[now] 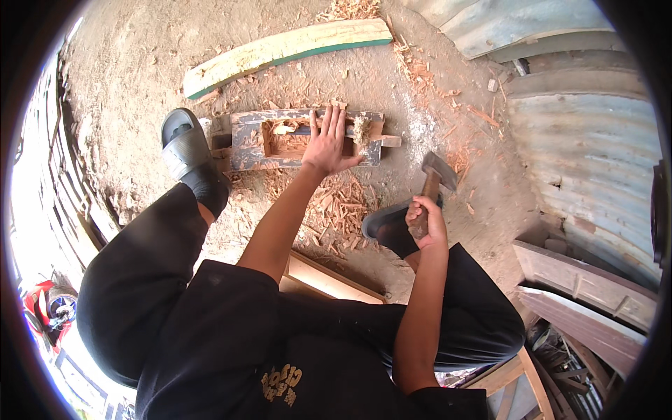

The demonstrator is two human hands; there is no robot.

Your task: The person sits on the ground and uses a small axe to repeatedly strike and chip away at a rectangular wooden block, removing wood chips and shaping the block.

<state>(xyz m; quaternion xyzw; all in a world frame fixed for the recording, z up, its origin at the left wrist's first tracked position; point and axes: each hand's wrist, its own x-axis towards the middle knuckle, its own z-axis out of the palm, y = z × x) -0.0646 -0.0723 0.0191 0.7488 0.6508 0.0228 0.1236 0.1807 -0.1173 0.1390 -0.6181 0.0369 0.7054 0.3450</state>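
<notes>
My left hand (pixel 326 145) lies with its fingers stretched over a dark, worn wooden block (pixel 246 155) on the ground. The block has a long hollow cut into it, holding wood chips and a dark bar (pixel 302 131) partly under my fingers. A pale wooden peg (pixel 390 141) sticks out of its right end, and a frayed tuft (pixel 361 130) sits beside my fingers. My right hand (pixel 430 222) is closed around the wooden handle of a hammer (pixel 439 172). The hammer's metal head is raised to the right of the block, apart from it.
A curved plank (pixel 287 50) with a green edge lies beyond the block. Wood chips (pixel 339 210) cover the ground between my sandalled feet. Corrugated metal sheets (pixel 574 147) line the right side, with wooden panels (pixel 584 280) below. A slatted fence stands at left.
</notes>
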